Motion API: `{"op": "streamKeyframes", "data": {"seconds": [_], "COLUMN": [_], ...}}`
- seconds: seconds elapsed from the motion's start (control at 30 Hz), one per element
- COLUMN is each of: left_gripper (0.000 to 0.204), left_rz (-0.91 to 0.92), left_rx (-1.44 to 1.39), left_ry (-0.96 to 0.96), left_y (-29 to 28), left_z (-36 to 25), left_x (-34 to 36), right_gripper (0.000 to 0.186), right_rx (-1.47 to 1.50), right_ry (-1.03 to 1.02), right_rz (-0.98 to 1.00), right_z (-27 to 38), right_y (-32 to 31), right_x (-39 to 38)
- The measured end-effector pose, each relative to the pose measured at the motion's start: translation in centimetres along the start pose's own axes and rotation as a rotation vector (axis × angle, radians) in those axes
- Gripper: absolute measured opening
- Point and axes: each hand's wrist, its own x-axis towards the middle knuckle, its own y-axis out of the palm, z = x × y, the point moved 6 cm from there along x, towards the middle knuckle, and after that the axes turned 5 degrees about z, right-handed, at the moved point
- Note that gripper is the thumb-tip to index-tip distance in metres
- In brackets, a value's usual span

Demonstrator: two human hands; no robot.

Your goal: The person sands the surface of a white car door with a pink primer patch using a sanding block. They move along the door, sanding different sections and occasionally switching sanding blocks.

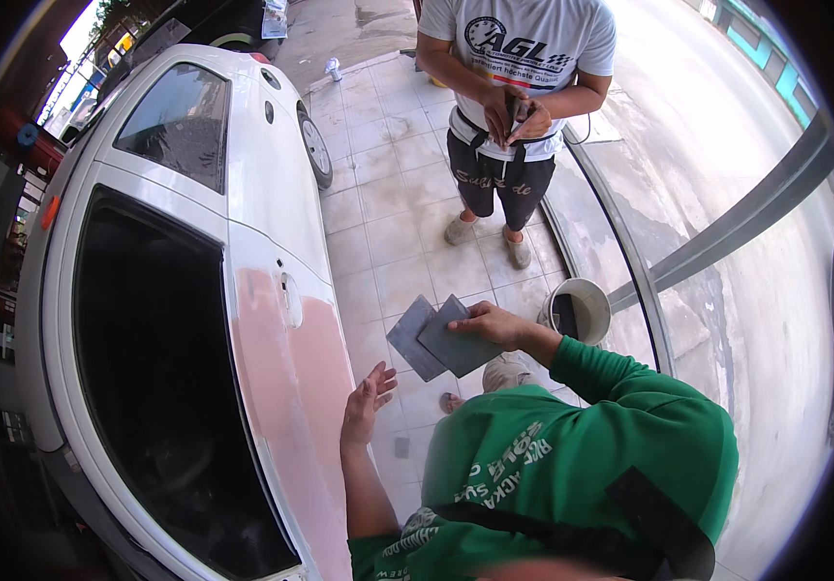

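Observation:
My right hand (491, 326) grips two thin, flat grey square sheets by one edge. The darker front sheet (458, 341) overlaps the lighter, bluish-grey sheet (412, 339), and they fan apart in front of me. What they are made of, I cannot tell. My left hand (369, 402) is raised with nothing in it, its fingers stretched out and apart, close to the car door. On that white car (277, 223), a patch of pinkish filler (277, 378) covers the door panel below the window and around the white door handle (291, 300).
A person in a white T-shirt (533, 48) stands ahead on the tiled floor (378, 232), both hands together at the waist. A pale bucket (603, 305) with something dark inside stands to my right. Beyond it, a grey metal post (737, 228) slants upward.

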Motion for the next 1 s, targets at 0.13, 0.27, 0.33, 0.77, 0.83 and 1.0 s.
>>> {"op": "streamKeyframes", "data": {"seconds": [0.13,0.27,0.33,0.77,0.83,1.0], "left_gripper": [0.075,0.057,0.055,0.051,0.047,0.037], "left_rz": [-0.143,-0.652,-0.71,-1.292,-1.339,-1.234], "left_rx": [-0.478,-0.115,-0.514,0.111,0.205,0.454], "left_ry": [0.256,0.353,0.278,-0.059,-0.052,0.109], "left_y": [4.5,5.4,9.0,25.6,28.0,34.7], "left_z": [1.2,2.9,-1.1,2.4,2.6,-0.2], "left_x": [1.1,-0.8,-2.7,-5.6,-6.6,-7.9], "right_gripper": [0.045,0.042,0.041,0.067,0.065,0.061], "right_rx": [-0.186,-0.122,0.142,0.057,0.19,0.403], "right_ry": [0.036,0.059,0.016,0.269,0.331,0.382], "right_rz": [0.249,0.303,0.362,0.729,0.787,0.72], "right_z": [1.1,2.4,0.7,-8.3,-9.0,-6.7], "right_y": [3.9,4.9,4.0,2.2,1.7,1.4], "right_x": [0.3,0.3,1.2,-4.0,-5.9,-9.3]}}
